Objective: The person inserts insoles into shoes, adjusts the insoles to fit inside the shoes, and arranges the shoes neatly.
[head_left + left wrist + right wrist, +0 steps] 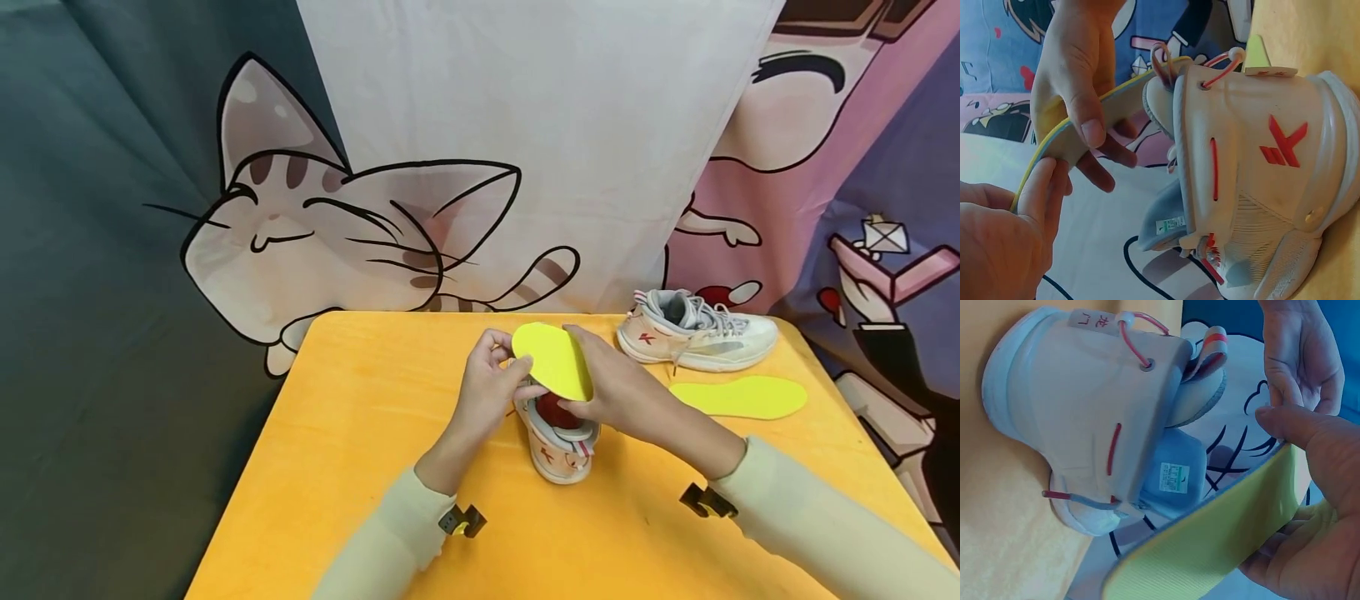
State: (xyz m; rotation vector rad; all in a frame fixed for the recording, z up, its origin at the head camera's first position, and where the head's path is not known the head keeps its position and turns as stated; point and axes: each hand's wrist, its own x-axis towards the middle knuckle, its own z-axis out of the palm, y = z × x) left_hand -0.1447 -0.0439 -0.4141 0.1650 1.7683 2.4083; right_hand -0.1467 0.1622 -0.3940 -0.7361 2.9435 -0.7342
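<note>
A yellow insole (pixel 553 360) is held up over the heel opening of a white sneaker (pixel 553 454). My left hand (pixel 487 387) pinches one end of it, thumb on the yellow face. Across the insole's width, my right hand (pixel 618 383) grips the other part with thumb and fingers. In the left wrist view the insole (pixel 1124 103) bows, showing a grey underside and yellow edge. The sneaker (pixel 1260 169) bears a red logo and red cord. From the right wrist, the insole's ribbed yellow face (pixel 1210 550) shows beside the sneaker's blue tongue (pixel 1175 465) with a label.
A second white sneaker (pixel 697 333) stands at the table's back right. In front of it a second yellow insole (pixel 742 397) lies flat. The yellow-covered table (pixel 352 433) ends at the back against a cloth (pixel 570 108) printed with cartoon figures.
</note>
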